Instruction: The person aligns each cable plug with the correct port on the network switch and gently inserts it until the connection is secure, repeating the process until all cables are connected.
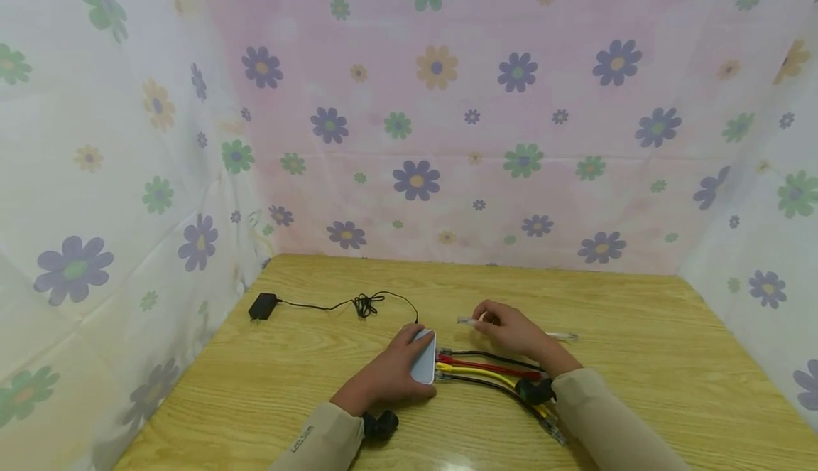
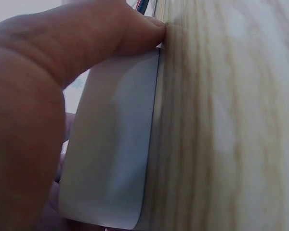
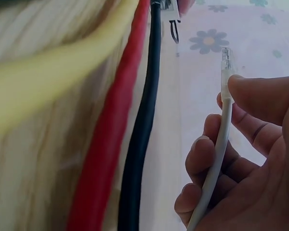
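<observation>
My left hand (image 1: pixel 391 373) grips a small white network switch (image 1: pixel 423 363) flat on the table, thumb at the near end and fingers at the far end. The left wrist view shows the thumb against the side of its casing (image 2: pixel 111 139). Network cables run from the switch's right side: black (image 1: pixel 482 354), red (image 1: pixel 495 366), yellow (image 1: pixel 476 371) and another black one (image 1: pixel 488 382). Beyond them, my right hand (image 1: pixel 511 329) pinches a white network cable (image 3: pixel 220 139) just behind its clear plug (image 3: pixel 226 72). The plug points left, apart from the switch.
A black power adapter (image 1: pixel 263 306) lies at the far left of the wooden table (image 1: pixel 287 371). Its bundled cord (image 1: pixel 366 305) runs to the switch's far end. The white cable's other plug (image 1: pixel 569 337) shows right of my right hand. Flowered cloth (image 1: pixel 473 194) hangs behind and at both sides.
</observation>
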{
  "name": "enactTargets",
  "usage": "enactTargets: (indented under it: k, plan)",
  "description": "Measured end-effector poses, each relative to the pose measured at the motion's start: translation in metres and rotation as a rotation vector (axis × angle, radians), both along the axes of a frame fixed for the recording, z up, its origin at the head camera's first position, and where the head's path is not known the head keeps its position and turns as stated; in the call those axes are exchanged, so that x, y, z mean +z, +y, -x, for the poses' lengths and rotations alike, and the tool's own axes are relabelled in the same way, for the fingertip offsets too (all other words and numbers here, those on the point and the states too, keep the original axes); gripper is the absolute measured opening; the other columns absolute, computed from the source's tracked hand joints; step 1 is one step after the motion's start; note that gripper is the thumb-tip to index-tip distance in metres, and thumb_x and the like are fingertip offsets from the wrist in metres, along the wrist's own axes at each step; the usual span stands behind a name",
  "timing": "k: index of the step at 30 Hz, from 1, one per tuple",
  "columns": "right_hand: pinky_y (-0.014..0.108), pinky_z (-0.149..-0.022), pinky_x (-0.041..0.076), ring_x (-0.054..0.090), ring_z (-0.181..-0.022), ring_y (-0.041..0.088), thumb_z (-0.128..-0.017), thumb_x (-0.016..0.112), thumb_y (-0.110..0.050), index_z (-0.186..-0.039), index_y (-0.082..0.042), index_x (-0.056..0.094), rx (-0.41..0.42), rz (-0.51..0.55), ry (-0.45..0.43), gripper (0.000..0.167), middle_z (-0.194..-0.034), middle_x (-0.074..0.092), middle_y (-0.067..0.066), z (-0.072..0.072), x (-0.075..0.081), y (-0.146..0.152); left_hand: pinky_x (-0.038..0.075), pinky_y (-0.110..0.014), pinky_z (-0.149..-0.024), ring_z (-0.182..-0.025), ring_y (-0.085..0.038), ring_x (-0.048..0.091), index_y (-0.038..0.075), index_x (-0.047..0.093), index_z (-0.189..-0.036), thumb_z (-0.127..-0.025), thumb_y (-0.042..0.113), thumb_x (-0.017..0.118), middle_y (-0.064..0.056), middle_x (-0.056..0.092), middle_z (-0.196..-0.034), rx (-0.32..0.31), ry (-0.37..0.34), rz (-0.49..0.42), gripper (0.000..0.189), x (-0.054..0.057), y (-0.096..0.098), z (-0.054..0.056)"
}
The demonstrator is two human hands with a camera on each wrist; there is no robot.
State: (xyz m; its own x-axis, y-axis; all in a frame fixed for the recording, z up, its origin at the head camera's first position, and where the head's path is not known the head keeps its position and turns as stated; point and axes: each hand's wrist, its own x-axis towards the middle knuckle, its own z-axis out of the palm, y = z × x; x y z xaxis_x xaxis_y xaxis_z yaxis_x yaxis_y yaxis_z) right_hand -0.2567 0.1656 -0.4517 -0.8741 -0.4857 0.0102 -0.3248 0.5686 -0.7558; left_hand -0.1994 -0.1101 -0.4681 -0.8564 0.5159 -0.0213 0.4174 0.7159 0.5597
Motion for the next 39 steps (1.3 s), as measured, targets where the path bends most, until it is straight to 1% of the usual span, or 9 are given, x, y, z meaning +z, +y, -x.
enactTargets:
  k: [4, 10, 18, 24, 30, 39]
  plan:
    - [0.034, -0.062, 0.042, 0.047, -0.063, 0.016, -0.101, 0.051, -0.035, -0.106, -0.021, 0.058, 0.006, -0.022, 0.011, 0.017, -0.078, 0.056, 0.004, -0.001, -0.002, -0.003, 0.046, -0.036, -0.085, -0.133, -0.028, 0.037, 0.019, 0.028, -0.155, -0.077, 0.047, 0.076, -0.008, 0.017, -0.160, 0.000, 0.000, 0.002, 0.096, 0.000, 0.001, 0.001]
    - [0.033, -0.060, 0.042, 0.047, -0.061, 0.015, -0.101, 0.052, -0.031, -0.106, -0.021, 0.058, 0.009, -0.045, 0.024, 0.012, -0.077, 0.057, 0.004, -0.005, 0.001, -0.009, 0.046, -0.035, -0.084, -0.132, -0.027, 0.037, 0.020, 0.028, -0.155, -0.077, 0.047, 0.076, -0.007, 0.016, -0.160, 0.003, -0.009, -0.003, 0.095, 0.001, 0.000, -0.001]
    - [0.031, -0.058, 0.042, 0.047, -0.057, 0.013, -0.100, 0.053, -0.031, -0.105, -0.022, 0.059, 0.014, -0.068, 0.031, 0.012, -0.074, 0.056, 0.001, -0.007, 0.001, -0.014, 0.046, -0.033, -0.082, -0.128, -0.026, 0.040, 0.020, 0.028, -0.155, -0.078, 0.046, 0.075, -0.007, 0.017, -0.160, 0.002, -0.008, -0.006, 0.093, 0.002, 0.001, -0.002]
    - [0.031, -0.059, 0.042, 0.049, -0.061, 0.014, -0.100, 0.054, -0.032, -0.104, -0.022, 0.059, 0.025, -0.085, 0.030, 0.012, -0.077, 0.058, 0.000, -0.008, -0.001, -0.020, 0.046, -0.034, -0.083, -0.129, -0.026, 0.039, 0.021, 0.028, -0.155, -0.078, 0.046, 0.074, -0.006, 0.016, -0.161, 0.009, -0.017, -0.008, 0.093, 0.004, 0.001, -0.003]
    - [0.032, -0.059, 0.042, 0.050, -0.062, 0.016, -0.098, 0.057, -0.031, -0.100, -0.023, 0.060, 0.002, -0.081, 0.000, 0.008, -0.076, 0.059, 0.000, -0.013, -0.004, -0.025, 0.046, -0.034, -0.083, -0.130, -0.026, 0.038, 0.021, 0.028, -0.155, -0.078, 0.046, 0.075, -0.006, 0.015, -0.161, 0.010, -0.012, -0.011, 0.093, 0.003, 0.000, -0.002]
    - [0.030, -0.060, 0.044, 0.054, -0.064, 0.014, -0.095, 0.062, -0.029, -0.094, -0.024, 0.062, -0.017, -0.094, 0.040, 0.006, -0.076, 0.061, -0.004, -0.013, -0.008, -0.031, 0.046, -0.034, -0.084, -0.129, -0.026, 0.039, 0.020, 0.028, -0.155, -0.078, 0.047, 0.075, -0.007, 0.016, -0.160, 0.006, -0.008, -0.005, 0.094, 0.004, 0.000, -0.002]
